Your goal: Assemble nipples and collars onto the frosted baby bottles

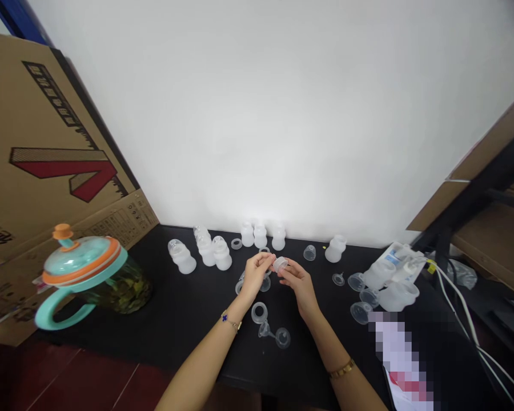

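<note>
My left hand [255, 273] and my right hand [294, 281] meet above the black table [184, 314], both pinching one small clear plastic cap [280, 264] between their fingertips. Just below the hands lie a clear ring [259, 312], a small teat [264, 330] and a clear cap [282, 338]. Several small frosted white bottles [216, 251] stand in a row behind the hands, near the wall.
A jug with a teal handle and orange-rimmed lid [89, 274] stands at the left beside a big cardboard box [47, 154]. More clear caps and bottles [381, 285] lie at the right, next to white cables [458, 308] and a dark shelf frame [475, 194].
</note>
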A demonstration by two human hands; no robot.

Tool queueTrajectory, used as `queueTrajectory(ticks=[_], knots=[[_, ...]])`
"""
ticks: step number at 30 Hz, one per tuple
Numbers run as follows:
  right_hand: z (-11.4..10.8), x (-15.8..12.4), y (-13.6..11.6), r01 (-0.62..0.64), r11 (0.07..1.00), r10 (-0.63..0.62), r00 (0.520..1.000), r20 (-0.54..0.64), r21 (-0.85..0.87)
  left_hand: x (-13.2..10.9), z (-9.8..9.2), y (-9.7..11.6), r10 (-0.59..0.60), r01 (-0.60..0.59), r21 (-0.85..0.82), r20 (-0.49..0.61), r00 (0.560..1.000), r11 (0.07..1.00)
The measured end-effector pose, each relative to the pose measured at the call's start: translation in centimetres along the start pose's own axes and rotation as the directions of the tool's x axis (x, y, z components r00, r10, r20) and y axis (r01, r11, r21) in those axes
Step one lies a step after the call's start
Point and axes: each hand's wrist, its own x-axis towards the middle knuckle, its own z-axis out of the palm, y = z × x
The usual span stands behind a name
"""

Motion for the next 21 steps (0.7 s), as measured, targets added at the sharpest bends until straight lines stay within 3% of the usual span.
queueTrajectory(ticks=[11, 15, 21], knots=[[0.0, -0.2, -0.5, -0.011, 0.999, 0.012, 1.0, -0.029, 0.04, -0.6, 0.3, 0.6, 0.054, -0.057, 0.083, 0.036, 0.998, 0.995], [0.0, -0.2, -0.6, -0.006, 0.998, 0.01, 0.998, -0.066, 0.055, -1.3, 0.4, 1.0, 0.146, -0.171, 0.209, 0.131, 0.981, 0.963], [-0.2, 0.0, -0.4, 0.024, 0.999, -0.02, 0.995, -0.102, 0.037, -1.8, 0.6, 0.8, 0.28, -0.374, 0.453, 0.262, 0.923, 0.809]])
